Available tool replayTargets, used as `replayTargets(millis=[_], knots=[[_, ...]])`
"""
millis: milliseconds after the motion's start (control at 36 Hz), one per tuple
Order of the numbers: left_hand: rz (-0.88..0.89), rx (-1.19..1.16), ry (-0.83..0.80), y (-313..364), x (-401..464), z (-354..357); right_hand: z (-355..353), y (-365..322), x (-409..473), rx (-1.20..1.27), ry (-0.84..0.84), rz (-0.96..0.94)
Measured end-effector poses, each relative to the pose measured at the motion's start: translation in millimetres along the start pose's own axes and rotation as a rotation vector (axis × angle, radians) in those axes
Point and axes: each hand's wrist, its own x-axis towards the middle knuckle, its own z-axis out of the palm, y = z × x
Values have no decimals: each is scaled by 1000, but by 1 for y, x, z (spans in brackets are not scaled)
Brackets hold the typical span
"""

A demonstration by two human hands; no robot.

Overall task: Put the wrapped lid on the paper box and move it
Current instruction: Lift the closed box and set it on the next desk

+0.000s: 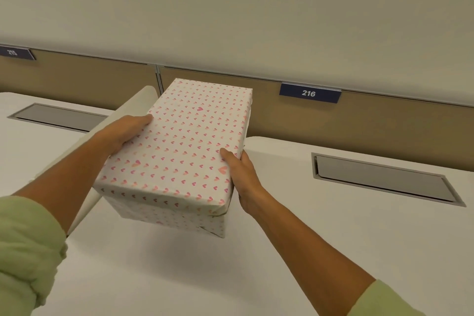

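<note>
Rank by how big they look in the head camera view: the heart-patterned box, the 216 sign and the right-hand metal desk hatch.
1. Heart-patterned box, though it is nearest the camera, which flatters it.
2. Metal desk hatch.
3. 216 sign, smallest and farthest back.

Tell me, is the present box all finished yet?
Nearly. Done: the heart-paper lid already sits on the box, covering its top. In hand: the left hand and right hand grip the lid's two long sides. I cannot tell whether the box rests on the white table or is lifted. Left: carrying it to its new spot and letting go.
</note>
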Motion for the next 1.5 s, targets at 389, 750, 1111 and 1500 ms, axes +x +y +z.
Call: replayTargets(millis=[389, 750, 1111, 1500], knots=[[-56, 104, 63, -16, 93, 0, 41, 15, 81, -128, 2, 36], [34, 252, 104, -30, 152, 17, 50, 50, 121, -113, 17, 103], [107, 473, 198, -57, 169, 26, 52, 72, 127, -184, -20, 134], [375, 653, 373, -50, 135, 37, 38, 48, 115, -266, -28, 176]])
